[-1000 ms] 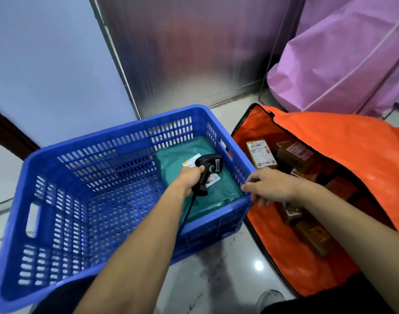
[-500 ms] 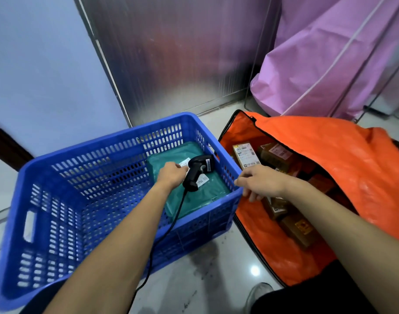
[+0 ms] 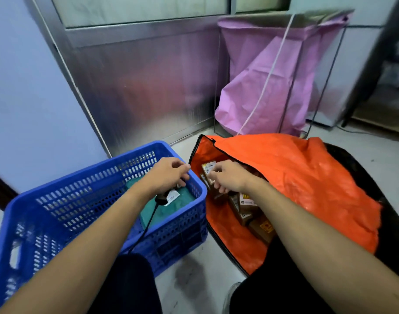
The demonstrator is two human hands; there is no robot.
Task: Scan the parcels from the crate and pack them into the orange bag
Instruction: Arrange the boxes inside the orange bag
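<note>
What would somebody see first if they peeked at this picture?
Probably the big blue crate on the left, with one teal parcel lying inside it under the left hand, which grips a black scanner. Right beside it lies the bright orange bag, open, with brown boxes inside. A pink sack stands at the back.

A brushed-metal panel [image 3: 148,87] is seen at the back, met below by a pale, glossy floor [image 3: 189,288]. A pale blue wall [image 3: 24,87] is found to its left. A pink sack [image 3: 261,87] hung in a wire frame is set to its right.
</note>
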